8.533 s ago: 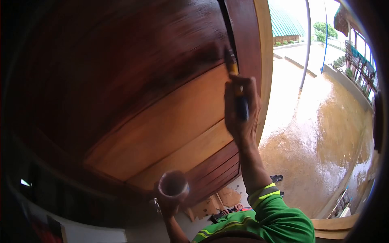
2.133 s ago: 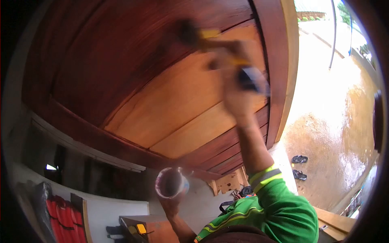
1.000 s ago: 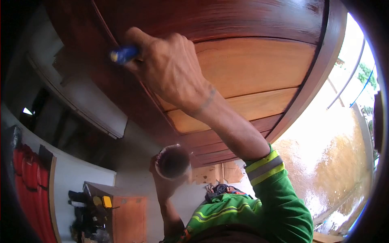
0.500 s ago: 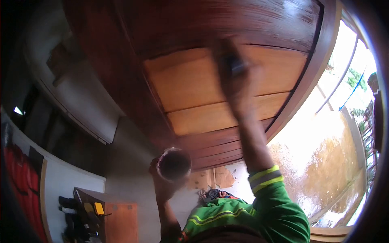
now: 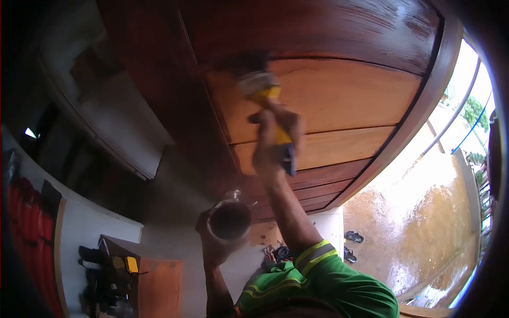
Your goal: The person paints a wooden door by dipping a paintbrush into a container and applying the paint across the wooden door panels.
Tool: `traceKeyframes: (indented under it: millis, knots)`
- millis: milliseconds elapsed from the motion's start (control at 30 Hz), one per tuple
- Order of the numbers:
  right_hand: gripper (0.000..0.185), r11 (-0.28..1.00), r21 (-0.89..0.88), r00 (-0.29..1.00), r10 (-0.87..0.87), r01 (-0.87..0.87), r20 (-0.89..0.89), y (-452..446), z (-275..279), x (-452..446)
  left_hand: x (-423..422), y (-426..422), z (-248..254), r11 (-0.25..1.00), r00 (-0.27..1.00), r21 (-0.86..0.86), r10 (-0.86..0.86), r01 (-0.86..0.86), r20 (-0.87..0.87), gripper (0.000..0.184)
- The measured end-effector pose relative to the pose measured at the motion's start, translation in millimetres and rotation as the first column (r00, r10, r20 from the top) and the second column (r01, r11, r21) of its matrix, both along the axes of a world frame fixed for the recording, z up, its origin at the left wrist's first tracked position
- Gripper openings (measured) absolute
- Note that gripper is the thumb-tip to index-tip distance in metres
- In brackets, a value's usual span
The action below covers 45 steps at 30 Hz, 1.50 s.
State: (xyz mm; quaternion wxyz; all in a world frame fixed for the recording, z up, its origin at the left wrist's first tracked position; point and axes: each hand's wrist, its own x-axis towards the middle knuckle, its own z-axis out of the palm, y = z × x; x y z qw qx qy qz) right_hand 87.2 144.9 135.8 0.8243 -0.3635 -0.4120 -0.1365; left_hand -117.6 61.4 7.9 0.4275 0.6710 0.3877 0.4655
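Note:
A paintbrush (image 5: 260, 86) with a yellow-and-dark handle is gripped in my right hand (image 5: 268, 139), which is slightly blurred. Its dark bristles meet the upper left edge of the bare orange-brown wood panel (image 5: 339, 93), where that borders the dark reddish-brown coated wood (image 5: 313, 32). Lower down, my left hand (image 5: 214, 244) is wrapped round a round open container (image 5: 229, 240) with dark contents, held below the panelled wood. What the contents are cannot be made out.
At lower left stands a brown wooden cabinet (image 5: 161, 286), with a yellow object (image 5: 131, 264) and dark items beside it. Red objects (image 5: 29, 228) lie at far left. On the right is a wet outdoor floor (image 5: 413, 212) with a pair of sandals (image 5: 352, 237).
My right hand has moved left and down from the middle of the panel, and the brush now shows clearly at the panel's left edge. My left hand still holds the container.

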Motion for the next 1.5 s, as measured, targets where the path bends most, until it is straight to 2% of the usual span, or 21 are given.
traceKeyframes:
  millis: [100,167,200,267,367,400,467,533,633,667,767,833,967,1067,1167,1200,1267,1300,1367,1467,1500]
  knots:
    - [0.024,0.997,-0.023,0.977,0.071,-0.068,0.200,-0.8,12.0,-7.7,-6.2,-0.2,0.9,1.000,0.999,0.023,0.004,-0.003,-0.032,0.088]
    - [0.015,0.964,-0.122,0.972,0.234,-0.237,-0.035,-18.4,17.7,-2.7,-15.8,4.7,-10.9,0.997,0.999,0.064,0.045,-0.043,-0.021,0.088]
    - [0.009,0.932,-0.119,0.940,0.341,-0.342,-0.029,-28.7,30.3,5.8,-19.3,3.6,-14.8,0.995,0.994,0.073,0.078,-0.072,-0.075,0.091]
    - [0.009,0.889,-0.347,0.899,0.383,-0.297,0.212,-24.8,45.0,35.7,-26.9,0.8,-20.5,0.988,0.973,0.092,0.138,-0.123,-0.183,0.095]
    - [0.012,0.829,-0.387,0.804,0.523,-0.403,0.282,-33.3,71.2,60.3,-25.6,-0.4,-28.9,0.982,0.981,0.131,0.150,-0.134,-0.122,0.103]
    - [0.013,0.896,-0.418,0.783,0.366,-0.151,0.503,-29.3,81.7,70.1,-25.3,-1.3,-32.2,0.978,0.981,0.150,0.159,-0.142,-0.109,0.106]
    - [0.014,0.899,-0.437,0.706,0.322,-0.020,0.631,-27.6,101.1,74.3,-26.6,-1.4,-39.2,0.965,0.978,0.217,0.174,-0.146,-0.117,0.110]
    - [0.017,0.810,-0.515,0.685,0.545,-0.281,0.483,-27.4,124.5,71.2,-29.4,2.8,-34.6,0.980,0.973,0.166,0.140,-0.110,-0.182,0.110]
    - [0.017,0.830,-0.488,0.671,0.526,-0.269,0.523,-3.1,129.1,80.3,-27.8,-0.7,-39.4,0.981,0.978,0.141,0.156,-0.137,-0.135,0.110]
    - [0.017,0.878,-0.452,0.612,0.448,-0.161,0.651,-1.5,134.6,82.2,-27.3,-1.6,-39.8,0.976,0.976,0.159,0.169,-0.146,-0.137,0.111]
    - [0.018,0.842,-0.479,0.638,0.515,-0.250,0.573,-7.7,136.3,67.0,-26.4,-3.7,-35.9,0.960,0.957,0.229,0.207,-0.159,-0.202,0.116]
    - [0.017,0.878,-0.436,0.649,0.450,-0.196,0.614,-9.4,135.0,62.1,-27.2,-6.9,-33.9,0.960,0.950,0.239,0.205,-0.148,-0.236,0.118]
    - [0.017,0.880,-0.455,0.701,0.412,-0.139,0.582,-9.5,135.6,55.3,-23.1,-5.9,-41.5,0.970,0.980,0.173,0.186,-0.170,-0.077,0.108]
    - [0.019,0.856,-0.509,0.770,0.260,0.096,0.582,-25.2,128.3,55.4,-22.6,-6.5,-34.3,0.978,0.983,0.138,0.167,-0.155,-0.081,0.107]
    - [0.020,0.838,-0.517,0.926,0.042,0.172,0.376,-52.8,115.3,55.3,-25.3,-10.8,-41.1,0.964,0.973,0.169,0.221,-0.207,-0.069,0.107]
    - [0.021,0.896,-0.442,0.939,0.184,-0.038,0.291,-50.6,108.1,54.4,-26.3,-10.2,-38.2,0.967,0.966,0.182,0.208,-0.179,-0.155,0.109]
    - [0.024,0.875,-0.216,0.869,0.470,-0.434,0.156,-42.3,89.3,49.9,-30.1,-9.5,-30.0,0.969,0.941,0.206,0.194,-0.139,-0.278,0.112]
    - [0.024,0.849,-0.312,0.868,0.482,-0.427,0.123,-42.2,98.0,38.8,-31.0,-9.2,-27.0,0.967,0.929,0.217,0.197,-0.132,-0.312,0.112]
    - [0.020,0.872,-0.408,0.913,0.368,-0.272,0.177,-19.9,105.0,42.1,-27.8,-13.6,-28.8,0.955,0.937,0.236,0.241,-0.182,-0.253,0.109]
    - [0.022,0.965,-0.180,0.978,0.203,-0.193,0.039,-25.2,87.6,57.8,-25.9,-6.5,-35.3,0.984,0.979,0.118,0.146,-0.130,-0.142,0.110]
    - [0.021,0.994,-0.025,0.993,0.110,-0.109,0.036,-28.2,79.6,66.6,-25.0,-4.9,-34.8,0.983,0.979,0.123,0.152,-0.136,-0.137,0.109]
